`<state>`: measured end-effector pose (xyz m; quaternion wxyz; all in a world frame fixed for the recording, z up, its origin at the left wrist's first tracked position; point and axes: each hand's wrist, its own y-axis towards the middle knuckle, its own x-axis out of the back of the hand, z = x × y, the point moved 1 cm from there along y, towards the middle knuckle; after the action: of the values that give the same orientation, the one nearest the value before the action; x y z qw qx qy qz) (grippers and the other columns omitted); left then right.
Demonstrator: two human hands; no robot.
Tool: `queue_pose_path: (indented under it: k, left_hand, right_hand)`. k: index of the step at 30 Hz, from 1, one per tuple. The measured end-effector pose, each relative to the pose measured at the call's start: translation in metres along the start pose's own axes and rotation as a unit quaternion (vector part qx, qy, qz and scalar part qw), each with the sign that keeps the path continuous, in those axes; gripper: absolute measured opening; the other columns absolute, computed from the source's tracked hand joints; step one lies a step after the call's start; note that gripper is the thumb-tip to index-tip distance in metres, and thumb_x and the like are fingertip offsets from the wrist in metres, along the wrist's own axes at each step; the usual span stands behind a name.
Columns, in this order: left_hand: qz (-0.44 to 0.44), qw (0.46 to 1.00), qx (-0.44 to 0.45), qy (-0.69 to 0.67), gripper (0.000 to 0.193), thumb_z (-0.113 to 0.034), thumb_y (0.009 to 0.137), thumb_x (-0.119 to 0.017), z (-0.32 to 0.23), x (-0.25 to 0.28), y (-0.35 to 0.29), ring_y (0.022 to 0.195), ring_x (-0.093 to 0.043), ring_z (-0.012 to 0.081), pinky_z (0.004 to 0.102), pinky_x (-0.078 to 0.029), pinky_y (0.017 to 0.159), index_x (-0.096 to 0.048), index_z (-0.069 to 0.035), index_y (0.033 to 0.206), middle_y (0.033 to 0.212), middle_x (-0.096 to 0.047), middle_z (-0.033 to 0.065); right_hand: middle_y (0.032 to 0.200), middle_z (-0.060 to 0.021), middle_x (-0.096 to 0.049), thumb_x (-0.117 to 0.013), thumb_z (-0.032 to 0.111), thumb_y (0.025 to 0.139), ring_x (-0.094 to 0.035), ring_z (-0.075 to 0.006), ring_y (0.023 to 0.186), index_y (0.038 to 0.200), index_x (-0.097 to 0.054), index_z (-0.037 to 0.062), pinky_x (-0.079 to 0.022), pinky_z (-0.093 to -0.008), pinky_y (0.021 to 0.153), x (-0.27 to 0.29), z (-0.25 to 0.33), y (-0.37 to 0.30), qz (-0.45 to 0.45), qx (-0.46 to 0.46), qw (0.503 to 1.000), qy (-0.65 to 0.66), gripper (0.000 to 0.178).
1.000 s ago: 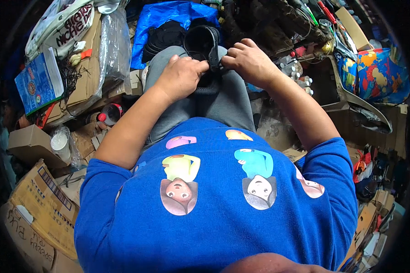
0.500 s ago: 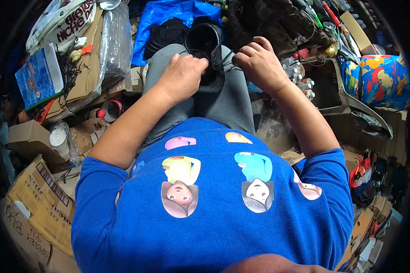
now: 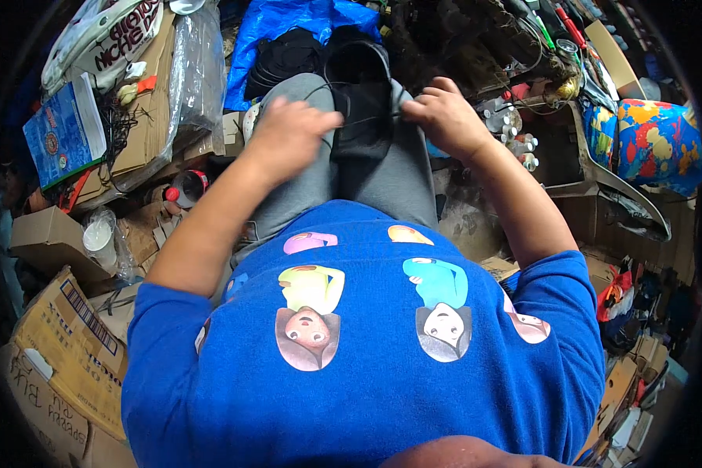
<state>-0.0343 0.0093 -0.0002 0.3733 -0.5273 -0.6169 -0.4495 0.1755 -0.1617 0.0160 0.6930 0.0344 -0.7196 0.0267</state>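
Observation:
A black shoe (image 3: 364,129) is wedged between my knees, its round opening on the far side. My left hand (image 3: 287,139), smeared by motion, is beside its left edge with the fingers pinched together. Thin black thread (image 3: 359,122) stretches from those fingertips across the shoe, and another loop of it curves over my left knee. Close by the shoe's right edge is my right hand (image 3: 447,118), thumb and forefinger pressed together; whatever they pinch is too small to make out.
Beyond my knees, a stack of black pieces (image 3: 287,64) lies on a blue plastic sheet (image 3: 259,23). Cardboard with clear plastic (image 3: 195,74) and a blue book (image 3: 64,132) are at left. Small bottles (image 3: 520,146) and a paint-patterned cylinder (image 3: 657,144) are at right.
My left hand has moved left and a little nearer me, drawing away from the shoe. The shoe has tilted, showing more of its dark flat face. My right hand has shifted slightly.

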Motion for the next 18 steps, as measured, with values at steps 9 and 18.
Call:
queue_pose_path:
  k: [9, 18]
  left_hand:
    - [-0.181, 0.809, 0.238, -0.506, 0.009, -0.011, 0.088, -0.059, 0.07, 0.039, -0.091, 0.08, -0.058, 0.0165, 0.0319, -0.045, 0.074, -0.063, -0.003, 0.09, 0.087, -0.065, 0.0063]
    - [-0.166, 0.478, 0.03, -0.862, 0.019, -0.026, 0.096, -0.048, 0.058, 0.024, -0.029, 0.07, -0.053, 0.0173, 0.0313, -0.044, 0.074, -0.053, -0.009, 0.09, 0.075, -0.053, 0.0036]
  right_hand:
    - [0.081, -0.0057, -0.064, -0.062, 0.016, 0.087, -0.058, -0.0115, 0.076, 0.091, -0.064, 0.0021, -0.047, -0.0257, 0.079, -0.012, -0.051, -0.064, -0.18, -0.312, 0.572, 0.737, 0.015]
    - [0.087, -0.0048, -0.058, -0.05, 0.032, 0.095, -0.057, -0.0192, 0.084, 0.091, -0.057, 0.0105, -0.047, -0.0447, 0.087, -0.027, -0.031, -0.02, -0.239, -0.109, 0.255, 0.931, 0.023]
